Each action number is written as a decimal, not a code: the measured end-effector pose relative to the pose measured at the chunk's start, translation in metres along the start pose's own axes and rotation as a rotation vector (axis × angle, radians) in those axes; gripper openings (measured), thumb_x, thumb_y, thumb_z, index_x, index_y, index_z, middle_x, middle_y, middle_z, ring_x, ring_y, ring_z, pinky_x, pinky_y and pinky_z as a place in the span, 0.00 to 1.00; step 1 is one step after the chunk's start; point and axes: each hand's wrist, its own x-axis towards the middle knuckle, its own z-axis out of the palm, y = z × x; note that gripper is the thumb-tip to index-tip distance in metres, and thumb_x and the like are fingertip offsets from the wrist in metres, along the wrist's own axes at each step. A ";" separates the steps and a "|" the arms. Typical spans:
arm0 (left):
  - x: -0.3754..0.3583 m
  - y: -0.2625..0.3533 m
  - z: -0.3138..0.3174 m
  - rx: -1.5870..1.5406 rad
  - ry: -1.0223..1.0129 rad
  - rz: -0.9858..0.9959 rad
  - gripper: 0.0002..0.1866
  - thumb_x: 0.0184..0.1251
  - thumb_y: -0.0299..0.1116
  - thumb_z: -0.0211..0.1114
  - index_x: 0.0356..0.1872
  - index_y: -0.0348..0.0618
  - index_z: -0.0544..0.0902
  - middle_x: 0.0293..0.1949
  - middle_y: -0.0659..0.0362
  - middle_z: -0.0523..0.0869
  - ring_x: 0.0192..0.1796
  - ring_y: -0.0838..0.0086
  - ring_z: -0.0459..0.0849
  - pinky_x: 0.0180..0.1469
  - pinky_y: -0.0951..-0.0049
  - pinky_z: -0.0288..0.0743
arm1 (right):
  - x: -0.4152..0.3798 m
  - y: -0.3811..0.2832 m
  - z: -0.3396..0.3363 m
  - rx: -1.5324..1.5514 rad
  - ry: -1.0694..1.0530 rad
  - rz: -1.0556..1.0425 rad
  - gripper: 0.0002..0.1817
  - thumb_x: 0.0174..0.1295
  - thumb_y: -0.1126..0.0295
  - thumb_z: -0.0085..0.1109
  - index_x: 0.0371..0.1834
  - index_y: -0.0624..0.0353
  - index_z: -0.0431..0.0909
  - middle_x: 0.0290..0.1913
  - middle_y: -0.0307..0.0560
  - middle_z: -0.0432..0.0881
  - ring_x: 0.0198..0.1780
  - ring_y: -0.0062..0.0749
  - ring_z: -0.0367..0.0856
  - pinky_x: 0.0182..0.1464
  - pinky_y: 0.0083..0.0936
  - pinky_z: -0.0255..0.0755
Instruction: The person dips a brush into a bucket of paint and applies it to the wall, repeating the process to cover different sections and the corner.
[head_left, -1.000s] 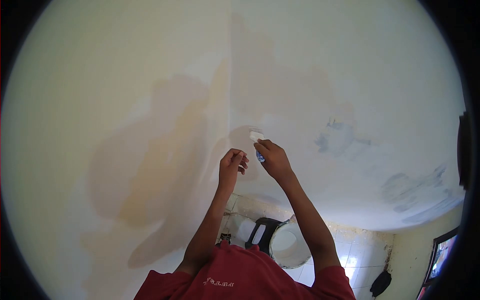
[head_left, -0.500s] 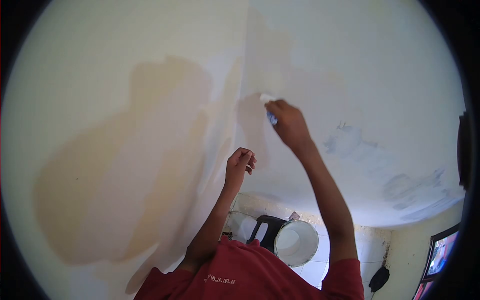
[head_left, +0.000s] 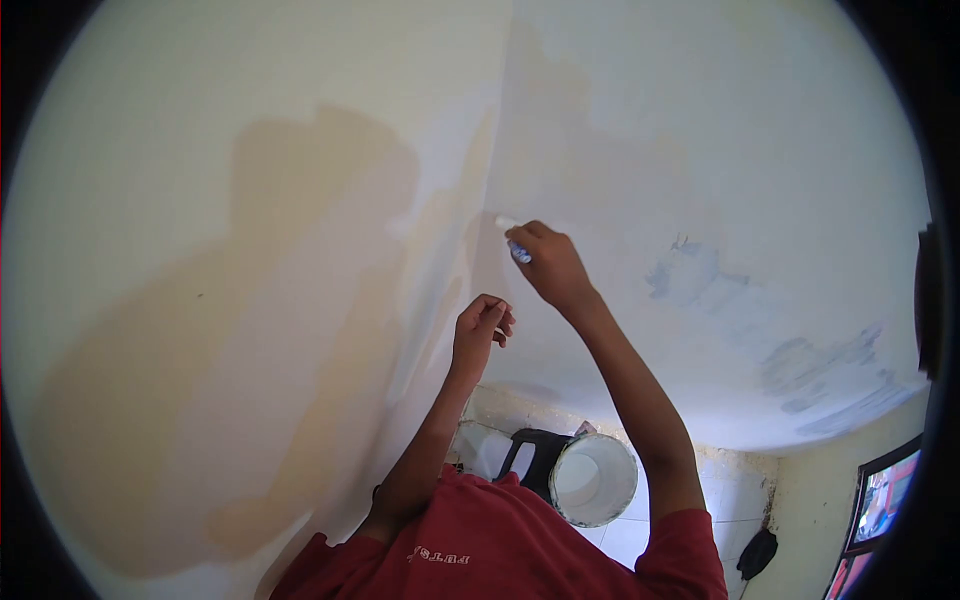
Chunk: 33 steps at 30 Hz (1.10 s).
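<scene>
My right hand [head_left: 550,262] is closed around a paintbrush [head_left: 507,223] with a white tip and a blue-and-white handle. Its tip is at the right-hand wall [head_left: 610,130], close to the corner where two walls meet. Lower and to the left, my left hand [head_left: 482,330] hangs in front of the corner, fingers curled in and thumb bent against them. What it may hold, I cannot tell. Beige and pale patches mark the left wall [head_left: 300,330], and a large shadow falls across it.
Below stands a white bucket [head_left: 622,470] with pale contents, beside a black stool [head_left: 545,455] on white floor tiles [head_left: 628,535]. Grey smudges [head_left: 700,275] mark the right wall. A black object [head_left: 757,553] and a framed screen [head_left: 885,505] are at lower right.
My right hand and the brush have moved left and a little down, closer to the corner. The left hand stays nearly where it was. The view has shifted slightly.
</scene>
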 end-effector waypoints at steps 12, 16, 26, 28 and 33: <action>-0.002 0.011 -0.005 -0.005 0.020 0.019 0.09 0.76 0.36 0.57 0.39 0.43 0.79 0.30 0.61 0.82 0.31 0.79 0.80 0.30 0.77 0.73 | 0.083 -0.004 -0.078 -0.151 0.233 -0.142 0.18 0.50 0.82 0.63 0.46 0.59 0.80 0.40 0.53 0.82 0.39 0.52 0.84 0.39 0.40 0.79; -0.003 0.012 -0.001 -0.001 0.013 0.033 0.09 0.76 0.36 0.57 0.38 0.43 0.79 0.30 0.61 0.82 0.31 0.79 0.80 0.30 0.76 0.73 | 0.059 -0.017 -0.092 -0.120 0.360 -0.154 0.19 0.51 0.81 0.66 0.49 0.58 0.80 0.43 0.53 0.83 0.40 0.51 0.85 0.39 0.38 0.81; 0.002 0.015 0.002 0.020 0.016 -0.002 0.09 0.76 0.35 0.57 0.39 0.42 0.79 0.31 0.61 0.82 0.31 0.78 0.80 0.31 0.77 0.73 | -0.088 0.029 0.020 -0.074 0.002 0.048 0.18 0.52 0.80 0.64 0.48 0.62 0.79 0.48 0.56 0.84 0.44 0.49 0.87 0.43 0.38 0.84; 0.002 0.016 0.003 0.013 0.011 -0.014 0.08 0.76 0.35 0.56 0.39 0.42 0.80 0.31 0.61 0.82 0.31 0.78 0.80 0.31 0.76 0.73 | -0.082 0.037 0.021 -0.095 0.004 0.036 0.18 0.51 0.81 0.63 0.48 0.62 0.79 0.49 0.57 0.83 0.45 0.49 0.87 0.43 0.38 0.84; 0.002 0.015 0.006 0.009 0.008 -0.029 0.08 0.76 0.34 0.56 0.39 0.42 0.80 0.31 0.60 0.82 0.31 0.78 0.80 0.31 0.76 0.73 | -0.025 0.033 -0.021 -0.203 0.141 -0.113 0.21 0.51 0.81 0.63 0.51 0.62 0.79 0.52 0.60 0.83 0.46 0.49 0.87 0.44 0.38 0.84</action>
